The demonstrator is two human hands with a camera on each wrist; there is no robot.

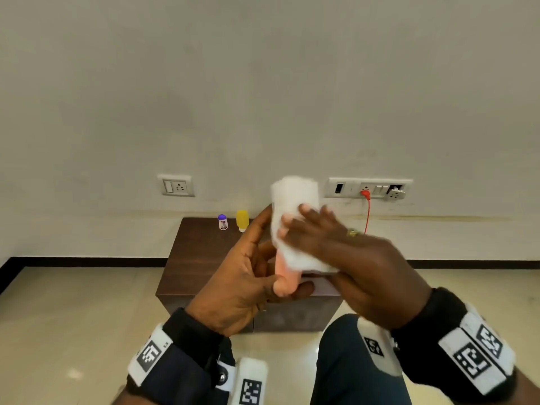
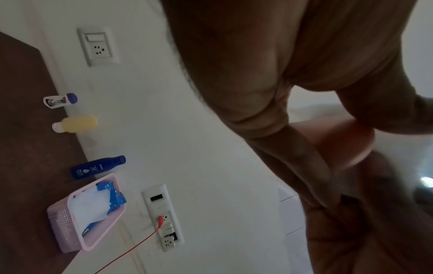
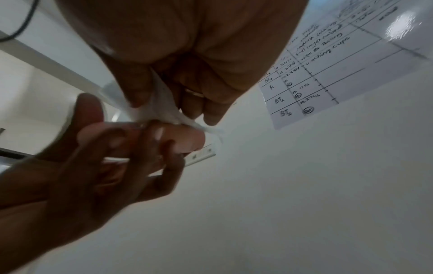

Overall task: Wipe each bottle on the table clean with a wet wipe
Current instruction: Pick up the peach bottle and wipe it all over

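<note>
The left hand [image 1: 245, 276] grips the lower end of a pale pink bottle [image 1: 287, 283], fingers and thumb curled round it, and holds it clear above the table [image 1: 193, 258]. The bottle's long axis runs roughly upright, tilted a little away from the person. The right hand [image 1: 330, 244] lies to the right of the bottle, fingers bent over a white wet wipe [image 1: 292, 226] and pressing it against the upper body; the wipe wraps most of that upper part, so the cap is hidden. The coming stroke therefore runs along the long axis, and the left hand's lower grip zone is the part still uncovered.

The pink bottle appears smooth and rounded, probably plastic; motion blur limits this. The wipe is thin, limp and bunches into folds.

On the dark wood-grain table, near the wall:
- a small white bottle with a purple cap [image 1: 223, 222]
- a yellow bottle [image 1: 242, 220], cap downward
- a dark blue bottle [image 2: 98, 167], slim
- a pink perforated basket [image 2: 68, 228] holding a blue wipe packet [image 2: 114, 196]
</note>
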